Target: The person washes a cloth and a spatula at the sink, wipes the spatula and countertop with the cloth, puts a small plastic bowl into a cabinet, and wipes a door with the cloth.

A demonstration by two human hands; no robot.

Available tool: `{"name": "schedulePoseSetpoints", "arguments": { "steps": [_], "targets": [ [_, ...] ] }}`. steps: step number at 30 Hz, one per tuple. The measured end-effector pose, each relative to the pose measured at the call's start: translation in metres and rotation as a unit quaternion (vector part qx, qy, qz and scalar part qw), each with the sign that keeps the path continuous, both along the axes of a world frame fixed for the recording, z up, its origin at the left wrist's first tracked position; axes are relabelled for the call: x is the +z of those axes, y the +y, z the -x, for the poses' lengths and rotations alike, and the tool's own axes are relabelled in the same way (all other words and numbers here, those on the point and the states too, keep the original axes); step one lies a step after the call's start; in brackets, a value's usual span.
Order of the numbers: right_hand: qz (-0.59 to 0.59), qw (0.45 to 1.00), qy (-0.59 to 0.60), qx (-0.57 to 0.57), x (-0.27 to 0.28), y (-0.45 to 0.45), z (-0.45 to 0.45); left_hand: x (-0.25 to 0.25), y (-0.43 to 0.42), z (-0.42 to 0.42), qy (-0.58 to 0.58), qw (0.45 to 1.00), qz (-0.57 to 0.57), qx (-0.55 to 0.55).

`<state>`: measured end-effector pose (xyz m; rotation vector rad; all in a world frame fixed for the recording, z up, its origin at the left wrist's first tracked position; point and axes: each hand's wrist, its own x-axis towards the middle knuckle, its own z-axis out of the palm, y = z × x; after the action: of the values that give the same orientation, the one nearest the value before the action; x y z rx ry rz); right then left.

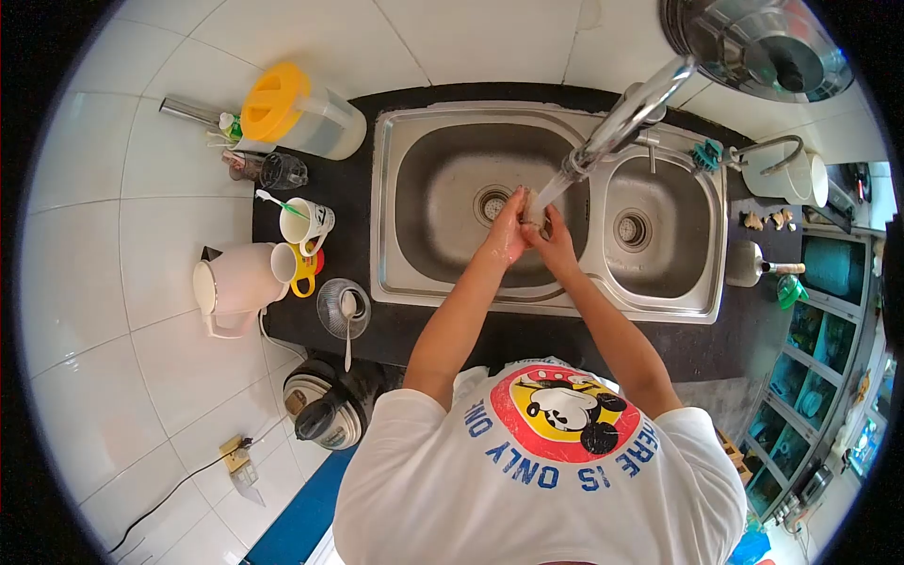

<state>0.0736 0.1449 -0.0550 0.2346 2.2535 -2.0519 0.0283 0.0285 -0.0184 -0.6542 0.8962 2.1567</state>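
My left hand (507, 233) and my right hand (554, 242) are close together over the large basin of the steel sink (414, 282). Water runs from the chrome faucet (603, 132) down between them. The fingers of both hands are curled inward around a small pale or clear thing (535, 209), which the water blurs; I cannot make out its kind. My left fingers point up near the drain (492, 203), while my right fingers bend around the right side of the stream.
Left of the sink stand a yellow-lidded pitcher (330, 124), a cup with a toothbrush (306, 221), a yellow mug (303, 273), an electric kettle (240, 285) and a glass bowl with a spoon (344, 306). A cleaver (746, 264) and ginger pieces (767, 220) lie right.
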Motion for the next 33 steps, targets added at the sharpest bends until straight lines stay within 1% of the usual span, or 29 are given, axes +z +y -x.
{"name": "schedulePoseSetpoints", "arguments": {
  "steps": [2,3,5,6,8,9,11,12,13,14,15,17,18,20,21,23,24,26,27,29,30,32,33],
  "targets": [
    [0.016,0.999,0.004,-0.027,-0.009,-0.003,-0.002,0.002,0.006,-0.005,0.018,0.999,-0.011,0.030],
    [-0.021,0.999,0.004,-0.025,-0.010,-0.004,-0.003,0.005,0.007,-0.008,0.026,0.999,-0.015,0.045],
    [-0.096,0.995,0.004,-0.018,-0.009,-0.006,0.000,0.011,0.011,-0.012,0.036,0.997,0.014,0.067],
    [-0.061,0.997,-0.042,-0.024,0.002,-0.006,0.002,0.014,0.012,-0.012,0.043,0.996,0.028,0.078],
    [0.006,0.990,-0.133,-0.037,0.037,-0.002,0.011,-0.007,0.008,-0.011,0.061,0.997,-0.010,0.044],
    [-0.003,0.993,-0.109,-0.037,0.027,-0.003,0.012,-0.014,0.006,-0.011,0.070,0.997,-0.028,0.028],
    [-0.022,0.997,-0.060,-0.038,-0.006,0.000,0.015,-0.013,0.003,-0.010,0.115,0.993,-0.008,0.013],
    [0.082,0.986,-0.135,-0.050,-0.005,0.006,0.018,-0.013,0.002,-0.010,0.136,0.991,0.001,0.006],
    [0.185,0.959,-0.208,-0.061,0.003,0.012,0.022,-0.007,0.003,-0.011,0.139,0.990,0.018,0.008],
    [0.285,0.915,-0.278,-0.071,0.010,0.017,0.024,-0.002,0.003,-0.012,0.142,0.989,0.036,0.010],
    [0.299,0.914,-0.266,-0.074,0.021,0.019,0.026,0.002,0.001,-0.012,0.146,0.988,0.054,0.011],
    [0.327,0.911,-0.241,-0.080,0.045,0.025,0.030,0.001,-0.013,-0.007,0.138,0.984,0.107,-0.025],
    [0.284,0.928,-0.227,-0.085,0.050,0.031,0.032,0.001,-0.022,-0.004,0.134,0.981,0.133,-0.043],
    [0.196,0.956,-0.199,-0.094,0.055,0.047,0.037,0.004,-0.040,0.000,0.164,0.962,0.211,-0.063],
    [0.163,0.965,-0.191,-0.076,0.060,0.056,0.038,0.005,-0.048,0.002,0.178,0.949,0.249,-0.073],
    [0.094,0.980,-0.173,-0.037,0.075,0.069,0.042,-0.013,-0.061,0.007,0.196,0.935,0.283,-0.085],
    [0.079,0.983,-0.164,-0.018,0.089,0.071,0.043,-0.019,-0.067,0.008,0.205,0.927,0.301,-0.091],
    [0.049,0.988,-0.147,0.020,0.113,0.073,0.043,-0.012,-0.072,0.010,0.242,0.905,0.332,-0.107],
    [0.077,0.985,-0.155,0.013,0.106,0.077,0.044,-0.006,-0.074,0.013,0.261,0.893,0.348,-0.115],
    [0.133,0.976,-0.170,0.002,0.084,0.088,0.048,0.015,-0.080,0.021,0.226,0.890,0.349,-0.186],
    [0.194,0.966,-0.168,-0.038,0.096,0.085,0.050,0.021,-0.082,0.025,0.208,0.886,0.349,-0.221],
    [0.314,0.928,-0.162,-0.117,0.131,0.074,0.052,0.017,-0.084,0.028,0.178,0.955,0.220,-0.094],
    [0.273,0.943,-0.159,-0.102,0.130,0.074,0.051,0.018,-0.085,0.029,0.160,0.975,0.152,-0.030]
  ]
}}
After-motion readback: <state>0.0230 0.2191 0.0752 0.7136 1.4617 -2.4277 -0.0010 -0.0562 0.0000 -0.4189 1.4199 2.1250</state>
